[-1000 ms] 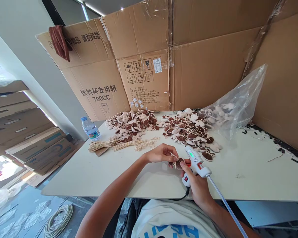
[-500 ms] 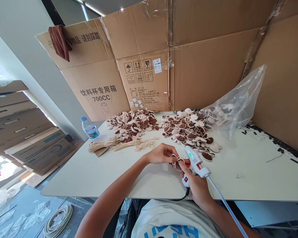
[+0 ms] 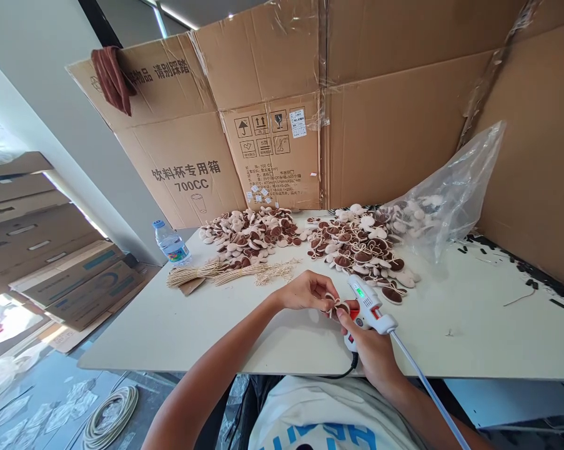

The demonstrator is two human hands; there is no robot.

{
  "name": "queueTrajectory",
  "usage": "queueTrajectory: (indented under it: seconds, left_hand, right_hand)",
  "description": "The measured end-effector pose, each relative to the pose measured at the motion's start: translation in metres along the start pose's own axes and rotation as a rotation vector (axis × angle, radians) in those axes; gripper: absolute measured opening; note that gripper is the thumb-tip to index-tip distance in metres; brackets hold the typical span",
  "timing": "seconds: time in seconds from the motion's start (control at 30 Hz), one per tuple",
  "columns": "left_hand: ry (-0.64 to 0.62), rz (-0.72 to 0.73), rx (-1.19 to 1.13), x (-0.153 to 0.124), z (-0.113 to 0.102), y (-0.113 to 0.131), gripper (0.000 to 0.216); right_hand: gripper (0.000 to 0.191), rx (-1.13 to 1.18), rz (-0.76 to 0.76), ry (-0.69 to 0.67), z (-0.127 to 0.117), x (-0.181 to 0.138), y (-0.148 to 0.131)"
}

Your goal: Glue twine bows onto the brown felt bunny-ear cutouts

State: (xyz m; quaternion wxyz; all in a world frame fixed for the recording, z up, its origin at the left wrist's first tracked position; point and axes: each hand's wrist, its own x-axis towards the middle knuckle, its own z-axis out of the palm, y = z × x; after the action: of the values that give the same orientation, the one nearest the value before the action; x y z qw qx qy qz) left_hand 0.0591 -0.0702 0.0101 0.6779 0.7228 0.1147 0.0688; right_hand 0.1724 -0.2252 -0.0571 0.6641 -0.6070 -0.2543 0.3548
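Your glue gun (image 3: 366,299) has edged slightly toward your left hand (image 3: 306,291) since a second ago, and the small brown piece (image 3: 341,309) between your hands has turned a little, so its cord bow (image 3: 331,302) is now more covered by your fingers. Your forearms stay almost where they are.

You have the brown piece just left of the glue gun, above the table (image 3: 169,340). Your left thumb and fingers pinch it at the bow. Your right hand (image 3: 374,351) wraps the gun's handle, and its thumb presses against the near side of the brown piece; you hide the rest of that grip, so I cannot tell how each finger sits. A clear glue stick (image 3: 429,386) runs out of the gun's back end, and a black cable (image 3: 350,370) drops from its handle.

Beyond the glue gun you have a heap of brown pieces with bows (image 3: 359,245), with a clear plastic bag (image 3: 471,181) to its right. Farther to the gun's left lie a second heap (image 3: 248,240), cord bundles (image 3: 200,273) and a water bottle (image 3: 172,244).
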Motion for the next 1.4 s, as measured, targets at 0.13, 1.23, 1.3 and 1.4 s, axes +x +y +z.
queueTrajectory:
  seconds: [0.13,1.23,1.3,1.4]
  left_hand:
    - [-0.009,-0.014,0.005,-0.0005,-0.0003,0.0010,0.034]
    - [-0.075,-0.099,0.083,0.0008,-0.0015,-0.0033,0.038]
    - [-0.082,-0.098,0.084,0.0006,-0.0017,-0.0031,0.040]
    - [-0.103,-0.082,0.077,-0.0002,-0.0025,-0.0023,0.042]
  right_hand:
    - [0.035,0.012,-0.009,-0.026,-0.0012,0.0008,0.0017]
    - [0.032,0.037,0.005,0.005,0.0002,0.0017,-0.0012]
    - [0.031,0.031,0.002,0.002,-0.0004,0.0009,-0.0019]
    - [0.030,0.026,0.000,-0.002,-0.0014,-0.0005,-0.0026]
